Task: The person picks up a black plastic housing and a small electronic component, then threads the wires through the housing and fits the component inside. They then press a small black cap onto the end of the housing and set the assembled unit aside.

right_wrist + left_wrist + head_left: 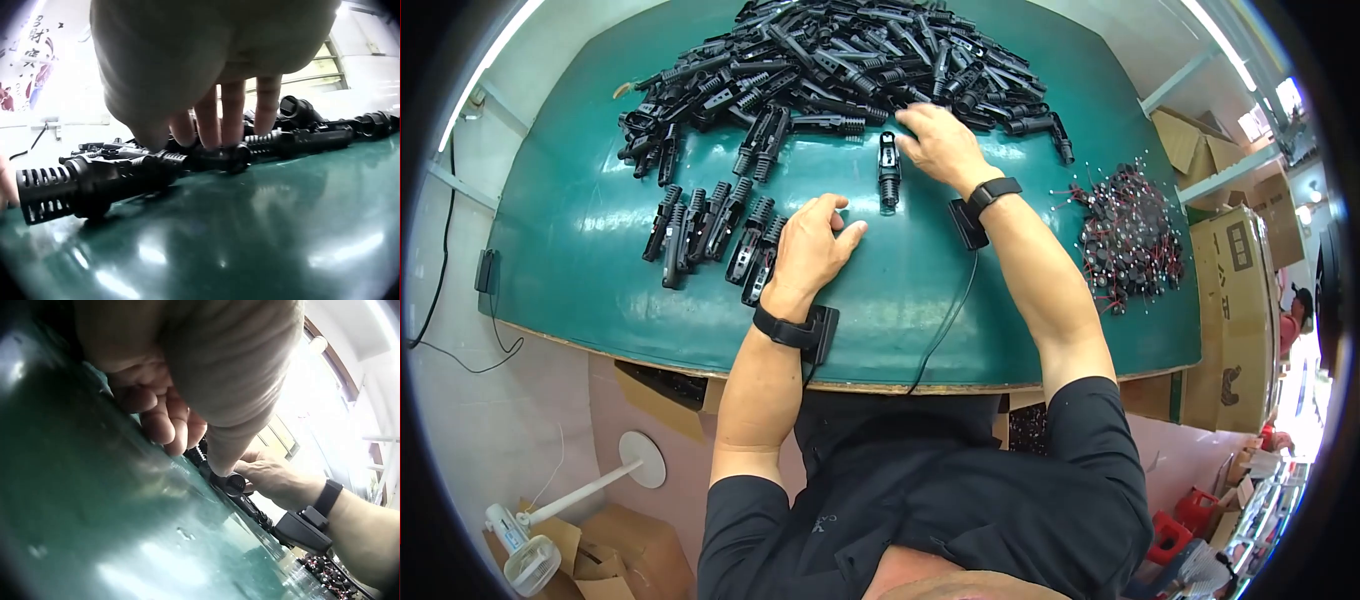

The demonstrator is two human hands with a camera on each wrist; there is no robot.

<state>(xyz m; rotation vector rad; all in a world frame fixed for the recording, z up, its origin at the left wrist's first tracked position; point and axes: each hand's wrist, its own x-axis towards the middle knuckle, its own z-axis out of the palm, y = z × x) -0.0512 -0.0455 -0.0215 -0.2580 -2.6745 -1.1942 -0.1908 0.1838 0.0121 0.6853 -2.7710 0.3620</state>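
Note:
One black ribbed part point(889, 172) lies lengthwise on the green table between the two hands; it shows large in the right wrist view as a slotted black cylinder point(50, 192). The right hand point(945, 150) reaches past it, fingertips at the front edge of a big heap of black parts point(850, 60). In the right wrist view that hand point(212, 56) has its fingers extended down against the parts; whether they touch is hard to tell. The left hand point(808, 245) hovers low with fingers loosely bent, holding nothing, beside a group of parts point(700, 222).
A pile of small dark discs with red wires point(1135, 240) sits at the table's right. Cables run from the wrist cameras over the table's near edge point(880, 386). Cardboard boxes point(1232, 310) stand beyond the right edge, and a white fan point(530, 560) is at lower left.

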